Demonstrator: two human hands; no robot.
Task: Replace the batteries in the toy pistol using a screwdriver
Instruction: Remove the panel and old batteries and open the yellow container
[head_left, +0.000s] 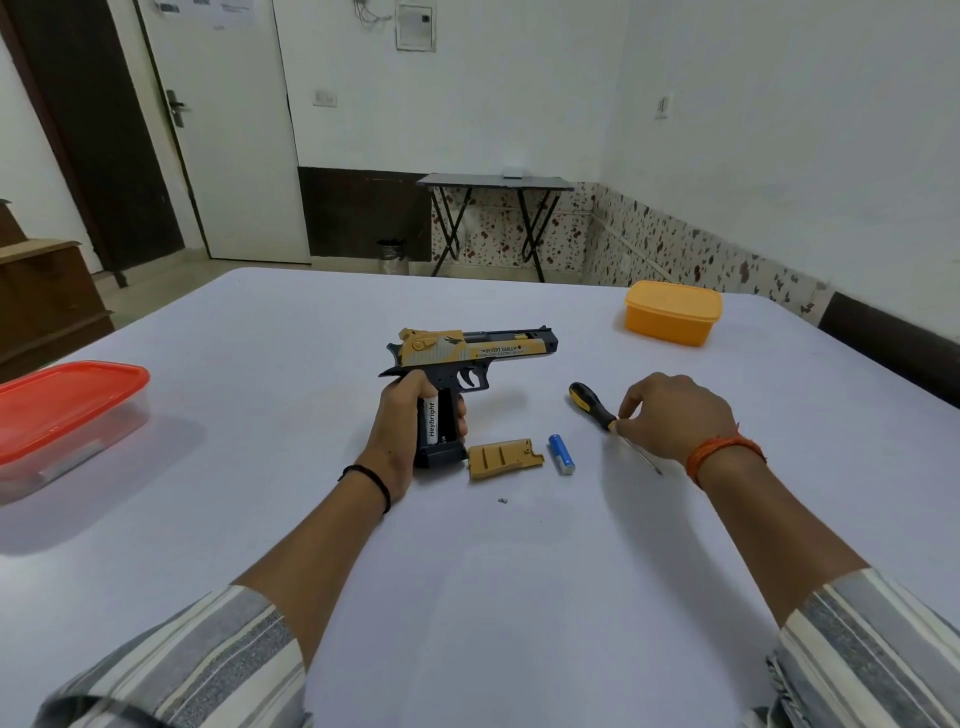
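Note:
A gold and black toy pistol (478, 353) stands on its grip on the table, barrel pointing right. My left hand (397, 431) wraps around the grip, whose side is uncovered, showing a white battery (431, 422) inside. The gold battery cover (504, 458) lies flat just right of the grip, with a blue battery (561, 453) beside it. A tiny screw (502, 501) lies nearer to me. My right hand (670, 421) pinches the black and yellow screwdriver (592, 404) where handle meets shaft; the tool lies on the table.
A clear box with a red lid (67, 405) sits at the table's left edge. An orange lidded box (672, 312) stands at the far right. Beyond the table (519, 597) are a folding side table (493, 182) and a door (218, 130).

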